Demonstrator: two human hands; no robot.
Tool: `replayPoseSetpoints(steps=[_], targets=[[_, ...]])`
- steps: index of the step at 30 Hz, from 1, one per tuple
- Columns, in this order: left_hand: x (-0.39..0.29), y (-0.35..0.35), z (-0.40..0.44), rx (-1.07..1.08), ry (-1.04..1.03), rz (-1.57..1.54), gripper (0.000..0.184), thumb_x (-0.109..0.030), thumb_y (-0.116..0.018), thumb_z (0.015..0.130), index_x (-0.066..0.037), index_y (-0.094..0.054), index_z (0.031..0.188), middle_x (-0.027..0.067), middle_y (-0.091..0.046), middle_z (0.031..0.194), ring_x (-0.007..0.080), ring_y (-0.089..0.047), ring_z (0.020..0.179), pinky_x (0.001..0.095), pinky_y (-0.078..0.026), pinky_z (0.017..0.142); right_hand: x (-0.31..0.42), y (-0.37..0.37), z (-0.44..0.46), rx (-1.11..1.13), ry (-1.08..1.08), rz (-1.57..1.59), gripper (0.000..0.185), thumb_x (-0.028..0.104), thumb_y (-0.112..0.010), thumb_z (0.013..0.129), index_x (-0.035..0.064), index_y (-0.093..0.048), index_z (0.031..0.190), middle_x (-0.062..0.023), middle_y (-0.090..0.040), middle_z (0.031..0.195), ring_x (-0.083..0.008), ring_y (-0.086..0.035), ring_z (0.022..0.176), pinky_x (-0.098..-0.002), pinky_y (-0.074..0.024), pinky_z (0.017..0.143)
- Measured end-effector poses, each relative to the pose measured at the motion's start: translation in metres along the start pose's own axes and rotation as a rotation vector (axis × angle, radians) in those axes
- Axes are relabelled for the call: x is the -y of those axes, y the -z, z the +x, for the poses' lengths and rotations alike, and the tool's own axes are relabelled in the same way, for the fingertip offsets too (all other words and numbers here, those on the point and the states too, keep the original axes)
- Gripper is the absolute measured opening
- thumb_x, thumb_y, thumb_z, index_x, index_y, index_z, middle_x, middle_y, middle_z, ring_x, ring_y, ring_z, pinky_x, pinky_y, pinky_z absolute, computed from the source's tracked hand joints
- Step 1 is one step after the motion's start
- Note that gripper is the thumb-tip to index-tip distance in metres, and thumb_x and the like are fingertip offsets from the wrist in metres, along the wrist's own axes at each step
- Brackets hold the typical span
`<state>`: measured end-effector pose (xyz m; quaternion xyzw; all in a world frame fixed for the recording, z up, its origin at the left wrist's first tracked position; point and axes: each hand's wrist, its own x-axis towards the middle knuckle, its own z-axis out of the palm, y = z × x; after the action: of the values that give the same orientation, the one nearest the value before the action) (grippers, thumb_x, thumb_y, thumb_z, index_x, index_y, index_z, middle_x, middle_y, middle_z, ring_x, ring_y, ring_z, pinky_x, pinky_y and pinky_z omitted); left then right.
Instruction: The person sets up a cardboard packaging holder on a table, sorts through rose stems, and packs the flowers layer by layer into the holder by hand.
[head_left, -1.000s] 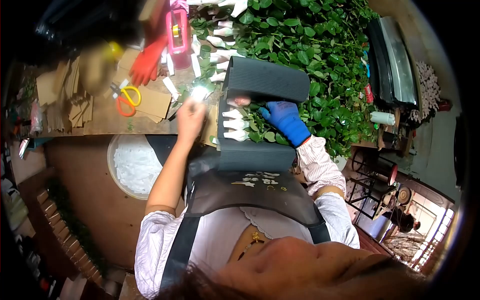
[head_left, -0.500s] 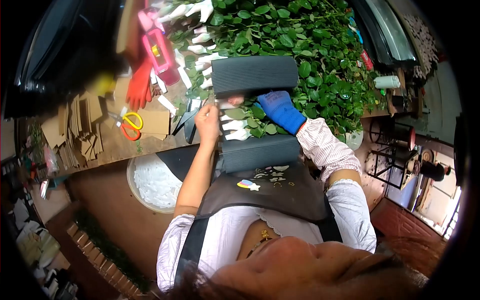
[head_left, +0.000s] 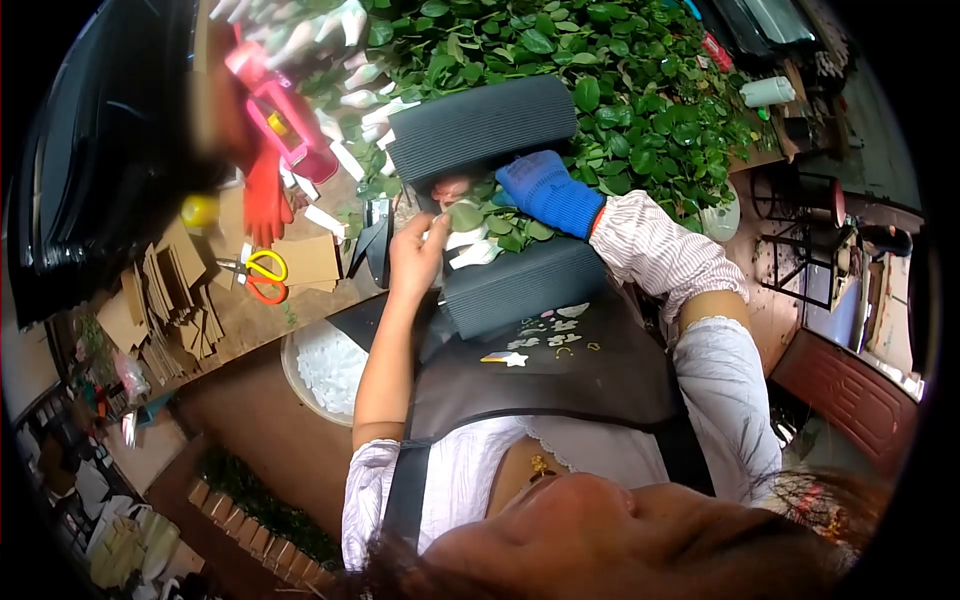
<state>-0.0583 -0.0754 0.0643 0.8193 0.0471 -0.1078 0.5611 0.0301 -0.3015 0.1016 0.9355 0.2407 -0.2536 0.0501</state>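
My bare left hand (head_left: 415, 252) is closed at the left ends of the flowers, its fingertips pinched at a leaf and a white sleeve; what exactly they grip is unclear. White-sleeved flower heads (head_left: 476, 254) lie between an upper grey ribbed pad (head_left: 485, 127) and a lower grey ribbed pad (head_left: 525, 287). A pinkish bloom (head_left: 450, 188) without a white sleeve shows just under the upper pad. My right hand (head_left: 552, 192), in a blue glove, closes round the leafy stems (head_left: 515, 228) right of the heads, its fingertips partly hidden.
Leafy stems (head_left: 640, 110) cover the table's upper right. Further left are a pink tape dispenser (head_left: 290, 130), red glove (head_left: 265, 200), scissors (head_left: 265, 277), cardboard pieces (head_left: 170, 290) and a black-handled tool (head_left: 373, 240). A tub of white pieces (head_left: 325, 368) stands below the table edge.
My left hand has come right, from above the table to the flower heads; the bright item it held is no longer distinct. My right hand stays at the stems. The view has shifted and tilted.
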Motion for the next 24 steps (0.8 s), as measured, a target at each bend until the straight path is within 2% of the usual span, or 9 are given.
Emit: replayPoseSetpoints(steps=[4, 7, 8, 10, 12, 17, 20, 22, 24], targets=[[0.009, 0.033, -0.010, -0.257, 0.220, -0.561, 0.024, -0.017, -0.063, 0.098, -0.004, -0.062, 0.078, -0.0028, -0.063, 0.080, 0.0108, -0.057, 0.075, 0.0277, -0.046, 0.071, -0.004, 0.009, -0.004, 0.064, 0.021, 0.057, 0.049, 0.055, -0.068, 0.085, 0.0114, -0.069, 0.106, -0.0109, -0.073, 0.100, -0.0300, -0.071, 0.095, -0.0430, -0.0541, 0.079], [0.014, 0.047, -0.018, -0.169, -0.076, -0.405, 0.024, -0.008, -0.064, 0.095, -0.003, -0.056, 0.073, 0.0047, -0.069, 0.092, 0.0112, -0.061, 0.088, 0.0287, -0.049, 0.080, -0.019, 0.013, -0.010, 0.022, 0.122, 0.123, 0.055, 0.056, -0.072, 0.080, 0.0092, -0.067, 0.109, -0.0119, -0.073, 0.101, -0.0309, -0.071, 0.094, -0.0419, -0.0545, 0.079], [0.010, 0.047, -0.024, -0.040, 0.219, -0.262, 0.024, -0.016, -0.071, 0.092, -0.003, -0.060, 0.076, 0.0069, -0.070, 0.090, 0.0137, -0.062, 0.086, 0.0301, -0.050, 0.077, -0.016, 0.013, -0.008, 0.066, 0.116, 0.079, 0.057, 0.057, -0.073, 0.079, 0.0085, -0.066, 0.108, -0.0122, -0.073, 0.100, -0.0307, -0.071, 0.094, -0.0419, -0.0545, 0.079], [0.001, 0.023, -0.020, -0.048, 0.008, 0.012, 0.025, -0.026, -0.075, 0.089, -0.003, -0.067, 0.084, 0.0074, -0.069, 0.081, 0.0143, -0.062, 0.074, 0.0324, -0.050, 0.069, -0.003, 0.015, -0.007, 0.151, 0.096, -0.006, 0.060, 0.057, -0.075, 0.076, 0.0070, -0.065, 0.108, -0.0128, -0.073, 0.099, -0.0305, -0.071, 0.094, -0.0418, -0.0545, 0.079], [-0.017, 0.009, -0.019, 0.058, 0.059, 0.114, 0.028, -0.030, -0.075, 0.091, -0.002, -0.068, 0.087, 0.0007, -0.061, 0.069, 0.0087, -0.053, 0.065, 0.0297, -0.046, 0.063, 0.006, 0.006, -0.006, 0.095, 0.065, -0.042, 0.055, 0.051, -0.076, 0.077, 0.0079, -0.064, 0.109, -0.0122, -0.073, 0.103, -0.0297, -0.071, 0.095, -0.0431, -0.0545, 0.078], [0.000, 0.014, -0.026, 0.034, 0.134, -0.129, 0.031, -0.032, -0.071, 0.095, -0.003, -0.067, 0.084, -0.0036, -0.056, 0.066, 0.0042, -0.049, 0.063, 0.0247, -0.037, 0.056, 0.011, 0.004, -0.002, 0.118, 0.007, -0.065, 0.047, 0.043, -0.073, 0.082, 0.0098, -0.064, 0.114, -0.0106, -0.073, 0.106, -0.0294, -0.072, 0.096, -0.0464, -0.0544, 0.074], [0.013, 0.057, -0.034, -0.093, 0.272, -0.490, 0.021, -0.021, -0.070, 0.095, -0.002, -0.067, 0.086, -0.0002, -0.064, 0.076, 0.0080, -0.056, 0.071, 0.0270, -0.045, 0.065, -0.001, -0.007, -0.005, 0.031, 0.082, -0.041, 0.056, 0.052, -0.072, 0.083, 0.0088, -0.061, 0.117, -0.0129, -0.072, 0.102, -0.0321, -0.070, 0.095, -0.0440, -0.0535, 0.080], [0.030, 0.062, -0.039, -0.231, -0.092, -0.221, 0.015, -0.013, -0.068, 0.094, -0.001, -0.067, 0.085, 0.0009, -0.068, 0.085, 0.0089, -0.058, 0.074, 0.0265, -0.048, 0.070, -0.006, 0.027, -0.031, -0.024, 0.055, 0.094, 0.053, 0.051, -0.071, 0.084, 0.0128, -0.061, 0.119, -0.0126, -0.072, 0.098, -0.0328, -0.070, 0.091, -0.0452, -0.0537, 0.077], [0.029, 0.065, -0.053, -0.017, 0.105, -0.241, 0.016, -0.012, -0.069, 0.090, 0.000, -0.062, 0.083, 0.0060, -0.070, 0.087, 0.0104, -0.062, 0.078, 0.0263, -0.049, 0.071, -0.004, 0.049, -0.053, -0.119, 0.085, 0.217, 0.049, 0.051, -0.070, 0.085, 0.0168, -0.062, 0.120, -0.0122, -0.072, 0.094, -0.0333, -0.070, 0.088, -0.0461, -0.0538, 0.075]])
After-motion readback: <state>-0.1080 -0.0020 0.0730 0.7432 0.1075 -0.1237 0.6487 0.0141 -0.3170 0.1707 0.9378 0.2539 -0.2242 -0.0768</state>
